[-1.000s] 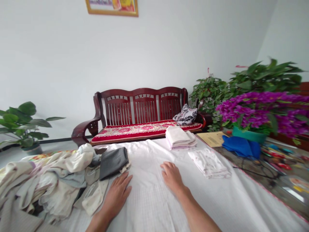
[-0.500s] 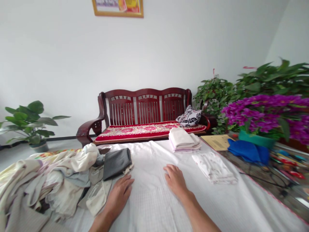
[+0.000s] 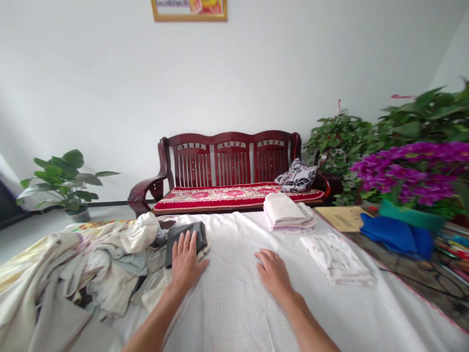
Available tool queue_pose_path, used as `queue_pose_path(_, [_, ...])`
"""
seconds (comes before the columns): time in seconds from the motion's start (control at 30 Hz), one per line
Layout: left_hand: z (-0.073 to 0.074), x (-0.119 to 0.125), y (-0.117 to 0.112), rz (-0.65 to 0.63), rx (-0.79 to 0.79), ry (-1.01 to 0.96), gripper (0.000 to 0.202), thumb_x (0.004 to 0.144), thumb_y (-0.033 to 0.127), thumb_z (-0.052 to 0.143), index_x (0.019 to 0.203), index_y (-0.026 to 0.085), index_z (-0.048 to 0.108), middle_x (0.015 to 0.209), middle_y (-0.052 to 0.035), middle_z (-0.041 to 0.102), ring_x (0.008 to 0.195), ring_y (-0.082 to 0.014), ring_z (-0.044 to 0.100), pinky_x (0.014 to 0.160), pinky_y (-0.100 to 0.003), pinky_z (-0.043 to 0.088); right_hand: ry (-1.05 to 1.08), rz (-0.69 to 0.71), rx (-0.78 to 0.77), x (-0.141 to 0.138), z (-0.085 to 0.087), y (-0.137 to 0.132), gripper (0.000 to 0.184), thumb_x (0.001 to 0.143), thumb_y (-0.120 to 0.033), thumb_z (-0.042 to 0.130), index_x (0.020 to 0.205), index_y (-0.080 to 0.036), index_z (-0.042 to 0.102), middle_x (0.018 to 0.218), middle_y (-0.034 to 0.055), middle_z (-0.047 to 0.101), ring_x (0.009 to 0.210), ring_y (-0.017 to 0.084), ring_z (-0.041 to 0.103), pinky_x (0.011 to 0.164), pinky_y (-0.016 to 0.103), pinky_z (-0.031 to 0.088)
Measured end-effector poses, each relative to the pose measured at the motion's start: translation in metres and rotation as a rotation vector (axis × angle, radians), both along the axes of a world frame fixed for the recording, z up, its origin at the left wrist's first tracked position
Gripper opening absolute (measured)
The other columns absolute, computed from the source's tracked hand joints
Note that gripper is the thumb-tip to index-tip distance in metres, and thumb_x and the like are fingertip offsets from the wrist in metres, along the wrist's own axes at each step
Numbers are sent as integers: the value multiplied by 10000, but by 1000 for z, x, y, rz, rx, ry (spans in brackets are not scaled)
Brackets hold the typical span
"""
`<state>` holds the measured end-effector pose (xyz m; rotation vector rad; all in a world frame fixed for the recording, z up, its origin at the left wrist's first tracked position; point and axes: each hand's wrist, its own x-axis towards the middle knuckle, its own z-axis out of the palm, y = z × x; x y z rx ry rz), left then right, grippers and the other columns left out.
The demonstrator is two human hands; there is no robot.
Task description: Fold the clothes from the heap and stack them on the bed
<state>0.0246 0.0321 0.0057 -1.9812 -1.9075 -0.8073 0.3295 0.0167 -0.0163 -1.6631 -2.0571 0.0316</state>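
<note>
My left hand (image 3: 186,261) is open, fingers spread, over the near part of a folded dark grey cloth (image 3: 200,233); whether it presses on the cloth I cannot tell. That cloth lies at the right edge of a loose heap of cream and grey clothes (image 3: 106,278). My right hand (image 3: 273,270) is open and holds nothing, its fingers low over the white sheet (image 3: 234,298). Farther right lies a folded white cloth with a faint print (image 3: 337,259). Behind it is a stack of folded white cloths (image 3: 287,213).
A dark red wooden bench (image 3: 234,159) with a patterned cushion (image 3: 297,176) stands beyond the sheet. At right, a blue cloth (image 3: 395,234), a tan paper (image 3: 342,218) and purple flowers (image 3: 410,171) in a teal pot are on a dark surface. A potted plant (image 3: 73,181) stands at left.
My left hand has moved forward onto or over the dark grey cloth, its fingers now spread. My right hand has hardly moved. The view has turned slightly left.
</note>
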Motion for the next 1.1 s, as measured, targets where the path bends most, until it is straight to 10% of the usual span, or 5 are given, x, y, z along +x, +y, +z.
queue_pose_path(0.27, [7,7,23,85,-37,-212,585,820,313,675,1381,182,573,1429,-160,575,1335,-343,505,1111,-477,350,-6,9,10,2,-4,4,357,893,-186,492,1193,-214,685,1285,88,650,1212,250,564,1054,384,416])
queue_pose_path(0.57, [49,-58,36,13,374,-1621,394,870,386,657,1195,164,666,1019,-91,760,951,-228,727,899,-383,569,-1,-5,28,1,-4,2,346,893,-193,505,1185,-215,691,1280,93,650,1202,250,572,1042,384,432])
queue_pose_path(0.77, [66,-84,20,-122,393,-1931,336,927,314,603,1230,179,654,1118,-92,756,1151,-217,674,950,-342,566,51,6,9,0,1,1,355,873,-173,498,1161,-196,704,1258,111,665,1187,266,587,1043,413,438])
queue_pose_path(0.97, [94,-42,3,-375,344,-2023,331,963,298,544,1256,189,652,1233,-78,721,1255,-205,608,1031,-334,522,416,174,56,-21,17,-7,381,875,-250,526,1231,-230,659,1270,100,664,1226,264,573,1094,459,411])
queue_pose_path(1.1, [99,23,-20,-559,238,-1951,447,903,346,648,1326,211,597,1262,-82,706,1217,-230,633,1055,-364,499,797,440,-34,-55,44,-25,681,903,-479,598,1512,-286,362,1550,103,428,1421,274,401,1159,500,343])
